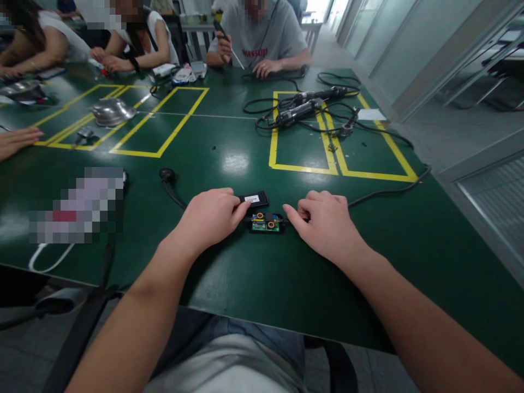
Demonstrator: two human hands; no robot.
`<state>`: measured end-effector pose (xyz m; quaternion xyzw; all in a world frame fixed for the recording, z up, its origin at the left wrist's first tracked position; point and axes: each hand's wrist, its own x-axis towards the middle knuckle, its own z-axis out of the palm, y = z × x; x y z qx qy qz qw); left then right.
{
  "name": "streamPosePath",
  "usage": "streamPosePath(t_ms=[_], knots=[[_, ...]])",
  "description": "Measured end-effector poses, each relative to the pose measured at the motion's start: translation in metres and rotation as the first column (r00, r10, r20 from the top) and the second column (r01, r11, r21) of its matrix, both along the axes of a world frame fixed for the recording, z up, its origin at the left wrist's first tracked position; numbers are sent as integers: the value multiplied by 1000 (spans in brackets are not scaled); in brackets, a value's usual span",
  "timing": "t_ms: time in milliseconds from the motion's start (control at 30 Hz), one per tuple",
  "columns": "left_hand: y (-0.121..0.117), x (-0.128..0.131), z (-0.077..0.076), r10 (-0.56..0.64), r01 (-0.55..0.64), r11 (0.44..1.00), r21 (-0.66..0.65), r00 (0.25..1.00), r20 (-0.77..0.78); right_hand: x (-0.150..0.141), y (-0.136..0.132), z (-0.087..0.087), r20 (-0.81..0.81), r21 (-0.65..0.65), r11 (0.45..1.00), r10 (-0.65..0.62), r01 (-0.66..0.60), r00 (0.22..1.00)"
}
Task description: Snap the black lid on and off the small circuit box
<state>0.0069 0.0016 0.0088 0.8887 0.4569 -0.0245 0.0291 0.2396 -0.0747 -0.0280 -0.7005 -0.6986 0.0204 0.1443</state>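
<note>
A green circuit board with two copper coils sits in a small open black case on the green table. My left hand is closed at the case's left end, its fingers round a black cable that runs to a round black plug. Just behind the board lies the black cover with a white label, close to my left thumb. My right hand pinches the black power cord right of the case; its fingertips are partly hidden.
Black handheld tools with coiled cords lie at the back right, within yellow tape outlines. A metal bowl-like part stands at back left. A blurred-out object lies left. Other people sit across the table.
</note>
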Motion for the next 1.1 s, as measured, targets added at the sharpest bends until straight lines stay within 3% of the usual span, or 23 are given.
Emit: streamPosePath(t_ms=[233,467,567,733,833,933,1100], knots=[[2,2,-8,-10,10,1000,-6,998,-57,-1,3,-2,32,-75,997,-9,12,999],[1,3,-6,32,-30,999,35,998,-60,0,5,-1,20,-86,996,-12,14,1000],[-1,2,-5,37,-38,997,64,999,28,0,4,-2,13,-70,997,-10,11,1000],[2,-2,-13,-56,19,993,113,942,331,0,2,-3,-13,10,1000,23,-23,1000],[8,-5,-19,-115,115,993,25,894,432,1,2,-4,-55,59,998,41,-38,998],[11,-6,-20,-84,142,985,-93,883,462,2,1,-5,-86,55,997,50,-46,995],[4,-6,-9,-108,203,974,-102,809,578,3,3,-7,-81,35,998,54,-51,995]])
